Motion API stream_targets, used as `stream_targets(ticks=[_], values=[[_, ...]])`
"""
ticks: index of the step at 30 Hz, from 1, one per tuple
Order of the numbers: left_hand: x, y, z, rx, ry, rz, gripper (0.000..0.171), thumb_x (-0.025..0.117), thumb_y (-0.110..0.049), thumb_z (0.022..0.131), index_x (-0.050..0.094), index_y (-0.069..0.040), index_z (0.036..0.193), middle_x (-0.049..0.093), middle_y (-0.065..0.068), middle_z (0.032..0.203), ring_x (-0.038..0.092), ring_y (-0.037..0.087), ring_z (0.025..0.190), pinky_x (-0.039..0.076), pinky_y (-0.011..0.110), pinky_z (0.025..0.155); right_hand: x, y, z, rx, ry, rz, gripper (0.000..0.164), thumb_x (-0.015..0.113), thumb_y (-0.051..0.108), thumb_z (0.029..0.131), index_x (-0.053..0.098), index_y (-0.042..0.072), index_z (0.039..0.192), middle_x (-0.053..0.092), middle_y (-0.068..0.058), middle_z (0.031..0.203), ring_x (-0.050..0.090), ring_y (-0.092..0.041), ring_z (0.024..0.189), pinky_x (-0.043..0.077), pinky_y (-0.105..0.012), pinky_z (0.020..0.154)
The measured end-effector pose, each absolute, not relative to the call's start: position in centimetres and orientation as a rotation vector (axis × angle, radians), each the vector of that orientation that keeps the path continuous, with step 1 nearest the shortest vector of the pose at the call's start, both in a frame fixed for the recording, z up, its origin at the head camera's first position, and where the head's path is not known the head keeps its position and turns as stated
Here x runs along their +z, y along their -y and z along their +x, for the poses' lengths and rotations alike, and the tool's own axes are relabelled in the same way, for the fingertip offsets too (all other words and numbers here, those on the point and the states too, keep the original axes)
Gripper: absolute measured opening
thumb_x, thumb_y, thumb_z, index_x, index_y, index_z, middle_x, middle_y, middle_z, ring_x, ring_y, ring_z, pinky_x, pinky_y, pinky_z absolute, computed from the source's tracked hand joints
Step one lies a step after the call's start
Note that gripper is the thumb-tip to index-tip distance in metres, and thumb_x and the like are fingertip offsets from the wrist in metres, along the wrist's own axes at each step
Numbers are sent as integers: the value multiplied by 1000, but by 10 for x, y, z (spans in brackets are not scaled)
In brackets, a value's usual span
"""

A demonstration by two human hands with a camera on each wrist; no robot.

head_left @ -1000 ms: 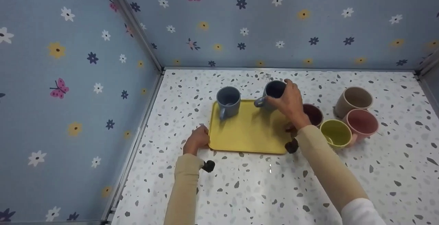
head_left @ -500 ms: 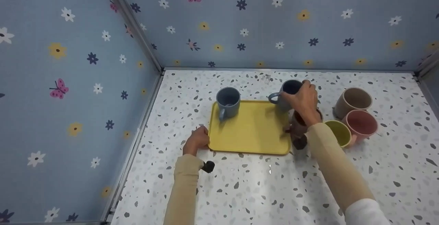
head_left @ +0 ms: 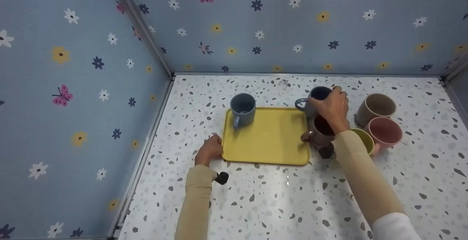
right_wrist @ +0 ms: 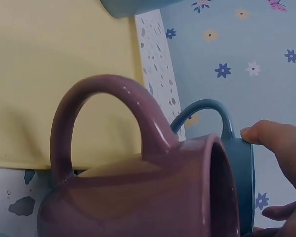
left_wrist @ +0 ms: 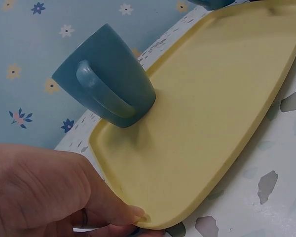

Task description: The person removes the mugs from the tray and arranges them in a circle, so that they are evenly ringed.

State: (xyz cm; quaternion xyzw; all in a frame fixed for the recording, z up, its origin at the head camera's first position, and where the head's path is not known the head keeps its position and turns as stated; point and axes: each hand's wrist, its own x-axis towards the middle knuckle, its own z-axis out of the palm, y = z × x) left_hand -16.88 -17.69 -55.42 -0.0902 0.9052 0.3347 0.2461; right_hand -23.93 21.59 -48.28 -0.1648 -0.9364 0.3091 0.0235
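My left hand [head_left: 210, 148] pinches the near left corner of a yellow tray [head_left: 270, 141], thumb over the rim in the left wrist view. One blue mug [left_wrist: 111, 81] stands upright at the tray's far left corner, handle toward me. With thumb and fingers at its rim, my right hand [head_left: 333, 108] holds a second blue mug [right_wrist: 241, 177] by the tray's far right corner, its handle pointing left. Whether that mug touches the table cannot be told. Just in front of it is a dark maroon mug [head_left: 321, 135], partly under my right hand, its handle over the tray's right edge.
To the right stand a beige mug [head_left: 374, 110], a pink mug [head_left: 385, 132] and a yellow-green mug [head_left: 364, 139], the last partly covered by my right sleeve. All rest on a speckled white table [head_left: 256, 199]. Flowered blue panels [head_left: 234, 24] close off the back and left.
My right hand has carried the second blue mug rightward from above the tray to beyond its right edge, uncovering more of the maroon mug. The left hand has stayed on the tray corner.
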Motion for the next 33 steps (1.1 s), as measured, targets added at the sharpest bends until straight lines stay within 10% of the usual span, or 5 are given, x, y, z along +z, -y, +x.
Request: stream_targets(ticks=[33], values=[[-554,179,-169,950,-2466,-240,18,50,0,79,49,-7,96,52,9,96,48,25,89,40,33,77,-490,-222,-237,888,2953,-703,110,66,62,74,13,-3,145,27,-35,136,35,-49,123,33,-61,101]])
